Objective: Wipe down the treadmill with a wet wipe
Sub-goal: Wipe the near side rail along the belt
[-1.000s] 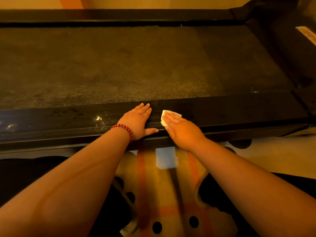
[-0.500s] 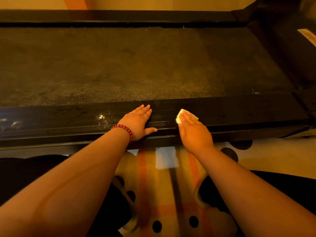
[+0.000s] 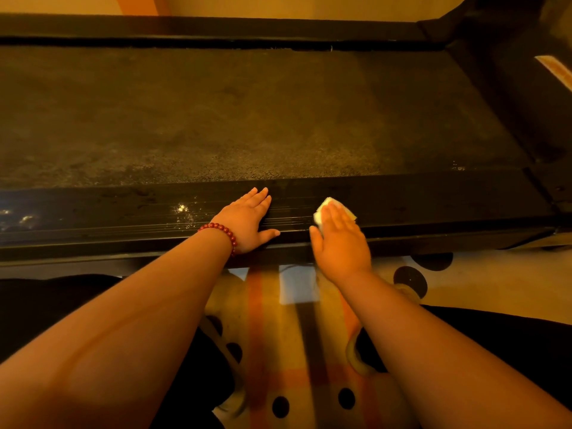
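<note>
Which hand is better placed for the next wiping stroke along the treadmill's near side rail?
The right hand. It presses the wet wipe flat on the near side rail, with more rail open to its right. The left hand rests flat on the rail and holds nothing.

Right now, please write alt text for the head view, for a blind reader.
The right hand presses a folded white wet wipe on the treadmill's black side rail; the left hand, with a red bead bracelet, rests flat nearby.
</note>
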Action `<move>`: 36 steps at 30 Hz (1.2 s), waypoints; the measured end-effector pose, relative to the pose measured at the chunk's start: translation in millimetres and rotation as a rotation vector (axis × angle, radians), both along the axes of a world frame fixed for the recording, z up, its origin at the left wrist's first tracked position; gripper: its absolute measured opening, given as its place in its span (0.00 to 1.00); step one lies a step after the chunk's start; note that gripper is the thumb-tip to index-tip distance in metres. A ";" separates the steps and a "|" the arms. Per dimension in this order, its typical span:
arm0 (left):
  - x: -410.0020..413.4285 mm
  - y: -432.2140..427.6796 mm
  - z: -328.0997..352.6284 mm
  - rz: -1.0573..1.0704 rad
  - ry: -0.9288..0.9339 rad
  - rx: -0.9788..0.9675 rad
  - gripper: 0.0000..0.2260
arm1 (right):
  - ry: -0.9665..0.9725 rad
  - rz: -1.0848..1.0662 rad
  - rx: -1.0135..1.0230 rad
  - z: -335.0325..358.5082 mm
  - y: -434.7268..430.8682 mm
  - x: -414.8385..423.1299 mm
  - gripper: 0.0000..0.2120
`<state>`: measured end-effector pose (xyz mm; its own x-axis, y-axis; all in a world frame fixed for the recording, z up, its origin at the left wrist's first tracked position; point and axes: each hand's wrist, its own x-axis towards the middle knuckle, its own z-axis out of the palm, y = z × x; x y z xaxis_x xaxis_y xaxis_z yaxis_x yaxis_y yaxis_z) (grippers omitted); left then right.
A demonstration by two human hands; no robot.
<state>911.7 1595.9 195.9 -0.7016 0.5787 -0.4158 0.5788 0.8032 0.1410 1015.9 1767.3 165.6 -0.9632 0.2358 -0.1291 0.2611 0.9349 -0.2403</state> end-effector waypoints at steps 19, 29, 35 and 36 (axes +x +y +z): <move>5.9 -12.5 5.9 -0.002 0.008 -0.010 0.33 | -0.039 0.108 -0.017 4.8 9.2 4.7 0.30; 7.8 -20.1 7.3 0.048 0.011 -0.002 0.30 | -0.070 0.200 -0.046 7.3 -6.0 4.8 0.31; 5.1 -27.3 3.6 0.077 0.021 -0.019 0.31 | -0.074 0.072 -0.051 6.1 -23.2 -1.4 0.33; 5.0 -27.2 2.8 0.075 0.025 -0.020 0.32 | -0.083 0.174 -0.051 6.5 -28.5 -0.4 0.33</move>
<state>916.7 1568.7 198.6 -0.7532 0.5158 -0.4083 0.5200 0.8469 0.1107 1015.5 1738.8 172.1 -0.9744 0.0576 -0.2173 0.1173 0.9549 -0.2728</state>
